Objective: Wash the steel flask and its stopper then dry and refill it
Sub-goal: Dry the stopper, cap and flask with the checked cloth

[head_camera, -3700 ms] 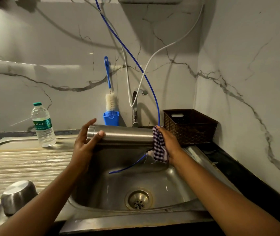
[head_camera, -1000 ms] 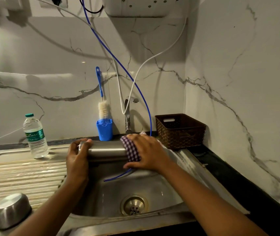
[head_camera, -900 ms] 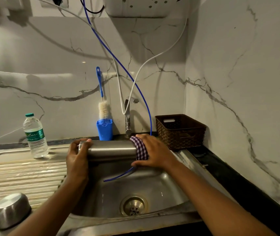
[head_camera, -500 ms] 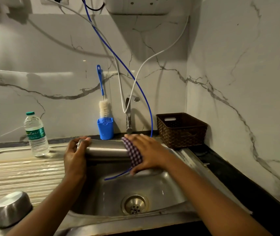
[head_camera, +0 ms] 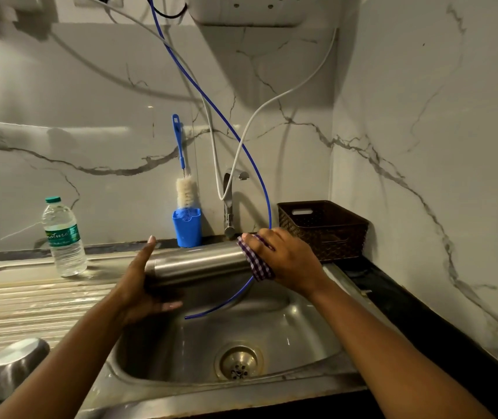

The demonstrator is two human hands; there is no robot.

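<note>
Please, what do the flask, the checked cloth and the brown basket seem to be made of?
Flask: apparently brushed stainless steel; grey satin sheen with long soft highlights.
Checked cloth: woven fabric, perhaps cotton; it folds limply under the right hand.
Brown basket: probably moulded plastic imitating weave; regular lattice walls, a clean cut-out handle slot.

left hand [head_camera: 139,287]: fingers straight, arm forward | right hand [head_camera: 285,261]: fingers curled round cloth [head_camera: 255,266]
</note>
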